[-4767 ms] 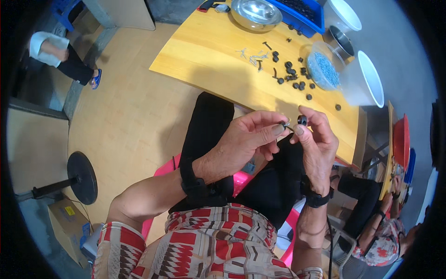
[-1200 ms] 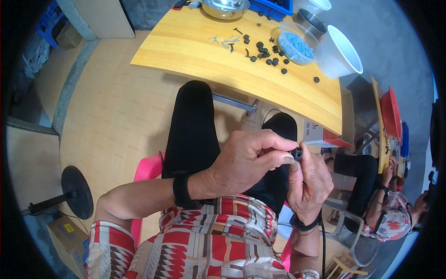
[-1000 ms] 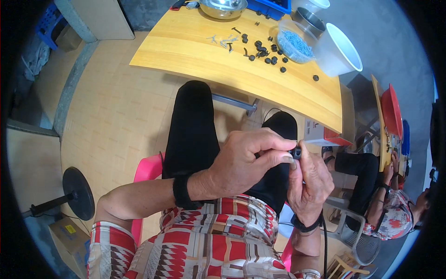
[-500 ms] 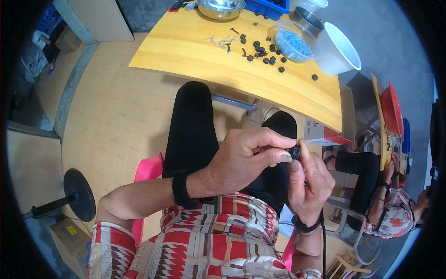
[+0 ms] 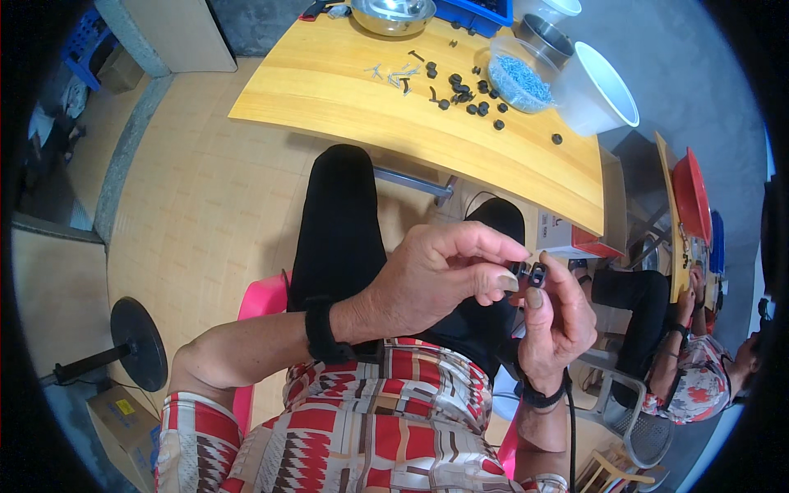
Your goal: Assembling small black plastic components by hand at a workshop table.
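Above my lap, my left hand [image 5: 448, 271] and my right hand [image 5: 557, 324] meet at the fingertips. Between the left thumb and fingers is a small black part [image 5: 517, 268], mostly covered by them. My right thumb and fingers pinch a small black block with a hole [image 5: 537, 276], turned so its opening shows. A narrow gap with a bit of metal seems to lie between the two parts. On the yellow table [image 5: 329, 90] ahead lie several loose black knob-like pieces [image 5: 460, 90] and several silver screws or pins [image 5: 394, 76].
A clear tub of blue bits [image 5: 522, 86], a white bucket [image 5: 596, 90], a steel bowl [image 5: 393, 16] and a blue crate [image 5: 477, 12] stand along the table's far side. At right a co-worker [image 5: 690, 370] sits by another table with a red basin [image 5: 693, 195].
My hands have drawn slightly apart. The black block in my right hand has moved a little right and now shows its hole more plainly.
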Motion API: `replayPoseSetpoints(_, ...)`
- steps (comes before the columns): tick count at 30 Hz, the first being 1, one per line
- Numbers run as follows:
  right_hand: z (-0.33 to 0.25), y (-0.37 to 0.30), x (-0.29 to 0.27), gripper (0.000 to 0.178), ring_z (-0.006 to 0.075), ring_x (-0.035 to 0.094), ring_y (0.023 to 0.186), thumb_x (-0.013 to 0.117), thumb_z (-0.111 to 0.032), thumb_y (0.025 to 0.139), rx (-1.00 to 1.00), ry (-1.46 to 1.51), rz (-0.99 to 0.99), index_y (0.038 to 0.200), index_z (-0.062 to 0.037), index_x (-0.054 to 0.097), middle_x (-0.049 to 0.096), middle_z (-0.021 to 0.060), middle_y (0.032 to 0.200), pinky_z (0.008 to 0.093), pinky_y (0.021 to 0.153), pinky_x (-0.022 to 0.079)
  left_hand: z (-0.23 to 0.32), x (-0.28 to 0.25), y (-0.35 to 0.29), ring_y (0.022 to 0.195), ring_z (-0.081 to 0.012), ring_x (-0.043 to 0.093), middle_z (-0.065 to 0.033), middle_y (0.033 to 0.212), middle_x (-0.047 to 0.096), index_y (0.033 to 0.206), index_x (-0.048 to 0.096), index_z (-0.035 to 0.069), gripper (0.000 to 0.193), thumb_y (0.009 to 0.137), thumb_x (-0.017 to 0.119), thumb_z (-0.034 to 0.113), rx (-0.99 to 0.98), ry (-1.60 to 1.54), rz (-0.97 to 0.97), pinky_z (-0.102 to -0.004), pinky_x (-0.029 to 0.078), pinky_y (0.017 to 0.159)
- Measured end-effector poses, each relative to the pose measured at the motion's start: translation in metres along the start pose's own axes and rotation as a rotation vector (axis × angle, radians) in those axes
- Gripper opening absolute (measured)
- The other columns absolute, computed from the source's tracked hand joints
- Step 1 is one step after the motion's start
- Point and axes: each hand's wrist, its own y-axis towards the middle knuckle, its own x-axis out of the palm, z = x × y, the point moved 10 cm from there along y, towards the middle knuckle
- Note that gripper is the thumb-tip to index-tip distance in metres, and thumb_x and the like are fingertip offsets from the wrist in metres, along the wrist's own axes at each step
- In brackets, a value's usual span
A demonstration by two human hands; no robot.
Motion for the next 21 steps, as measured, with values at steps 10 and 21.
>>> replayPoseSetpoints(10, -0.0035, 0.0011, -0.0019, 0.027, 0.0168, 0.057, 0.062, 0.060, -0.002, 0.075, -0.045, 0.020, 0.016, 0.100, 0.0072, 0.057, 0.058, 0.0131, 0.070, 0.0245, 0.056, 0.044, -0.0073, 0.0001, 0.0020, 0.067, -0.0094, 0.059, -0.0103, 0.086, 0.062, 0.101, 0.054, -0.003, 0.022, 0.080, 0.058, 0.002, -0.065, -0.063, -0.021, -0.0208, 0.050, 0.060)
replayPoseSetpoints(21, -0.0086, 0.0044, -0.0012, 0.026, 0.0168, 0.055, 0.059, 0.060, 0.000, 0.074, -0.125, -0.006, -0.003, 0.099, 0.0074, 0.057, 0.057, 0.0125, 0.068, 0.0243, 0.053, 0.042, -0.0078, -0.0001, 0.0034, 0.065, -0.0096, 0.059, -0.0094, 0.085, 0.062, 0.104, 0.054, -0.002, 0.024, 0.082, 0.058, 0.006, -0.064, -0.054, -0.047, -0.0193, 0.049, 0.058)
